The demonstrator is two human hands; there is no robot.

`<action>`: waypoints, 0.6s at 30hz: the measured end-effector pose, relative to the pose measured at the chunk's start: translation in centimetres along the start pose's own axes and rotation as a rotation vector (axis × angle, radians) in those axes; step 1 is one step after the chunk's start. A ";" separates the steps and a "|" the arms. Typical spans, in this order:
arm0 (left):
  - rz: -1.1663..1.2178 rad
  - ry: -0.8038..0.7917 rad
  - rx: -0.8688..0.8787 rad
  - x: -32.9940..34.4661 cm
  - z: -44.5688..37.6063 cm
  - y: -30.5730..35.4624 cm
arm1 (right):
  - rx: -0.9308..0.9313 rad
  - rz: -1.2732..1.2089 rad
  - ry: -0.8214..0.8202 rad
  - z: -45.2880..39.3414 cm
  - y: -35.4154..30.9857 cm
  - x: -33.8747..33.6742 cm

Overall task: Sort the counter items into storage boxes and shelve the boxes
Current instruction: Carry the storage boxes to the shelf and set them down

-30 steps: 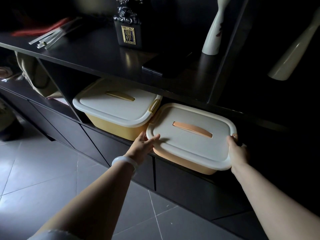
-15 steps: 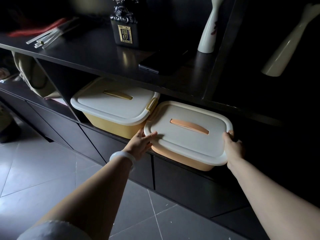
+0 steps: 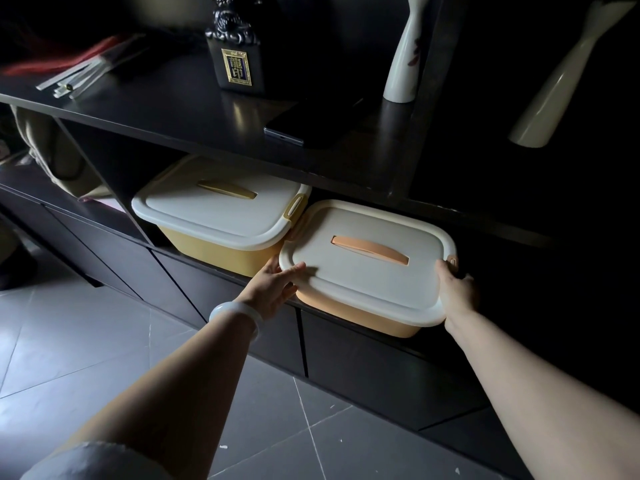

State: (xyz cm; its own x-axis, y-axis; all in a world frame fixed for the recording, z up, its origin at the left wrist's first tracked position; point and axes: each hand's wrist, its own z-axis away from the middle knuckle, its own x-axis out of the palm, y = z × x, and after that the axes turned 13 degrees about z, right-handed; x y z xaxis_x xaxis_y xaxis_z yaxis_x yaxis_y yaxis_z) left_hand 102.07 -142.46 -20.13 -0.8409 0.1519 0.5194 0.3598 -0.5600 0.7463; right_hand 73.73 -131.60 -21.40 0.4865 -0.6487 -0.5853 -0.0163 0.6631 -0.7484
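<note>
orange box (image 3: 363,271) | slid deeper into shelf (image 3: 242,133) | hands followed

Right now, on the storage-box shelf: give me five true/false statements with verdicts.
1. Both hands hold the orange-based plastic box with the white lid. True: left hand, right hand.
2. The yellow-based plastic box with the white lid sits to its right. False: it sits to its left.
3. Both boxes have lids on. True.
4. The white ceramic vase lies on its side. False: it stands upright on the upper shelf.
5. The left wrist wears a pale bangle. True.
</note>
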 end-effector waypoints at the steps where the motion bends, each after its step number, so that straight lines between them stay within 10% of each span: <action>1: 0.003 0.002 0.002 0.0 0.0 0.0 | -0.001 -0.001 0.000 0.0 0.0 0.0; 18: -0.053 0.002 0.025 0.1 0.4 -0.3 | -0.054 0.202 -0.032 -0.2 -0.3 -0.1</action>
State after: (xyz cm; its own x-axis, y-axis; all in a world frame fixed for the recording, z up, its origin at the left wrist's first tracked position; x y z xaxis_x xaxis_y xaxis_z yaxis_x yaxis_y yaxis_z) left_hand 102.07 -142.01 -20.16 -0.8601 0.1792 0.4776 0.3242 -0.5309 0.7830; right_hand 73.49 -131.78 -21.21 0.4962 -0.4915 -0.7157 -0.1624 0.7572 -0.6326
